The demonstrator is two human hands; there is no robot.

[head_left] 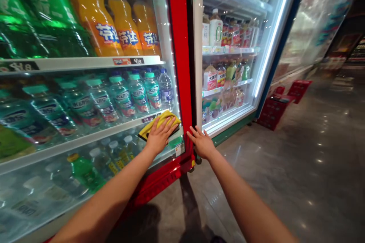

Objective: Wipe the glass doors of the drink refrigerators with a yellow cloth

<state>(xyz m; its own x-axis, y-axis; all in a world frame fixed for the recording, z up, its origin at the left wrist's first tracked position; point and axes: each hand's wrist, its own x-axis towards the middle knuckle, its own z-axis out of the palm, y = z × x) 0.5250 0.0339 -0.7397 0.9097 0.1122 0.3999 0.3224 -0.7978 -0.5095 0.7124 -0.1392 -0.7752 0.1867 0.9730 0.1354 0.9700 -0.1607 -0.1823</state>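
My left hand (160,135) presses a yellow cloth (162,118) with a dark edge against the glass door (114,136) of a red-framed drinks fridge. The cloth lies low on the pane, near its right side. My right hand (201,143) rests with spread fingers at the red door frame (181,64), close to its lower right corner, and holds nothing. Behind the glass stand orange soda bottles (105,34), green soda bottles (51,22) and rows of turquoise-capped bottles (122,95).
A second lit fridge (228,49) with bottles stands to the right, across a narrow gap. Beyond it, red boxes (275,110) sit on the shiny grey floor (285,182). A dark shadow falls on the floor below my hands.
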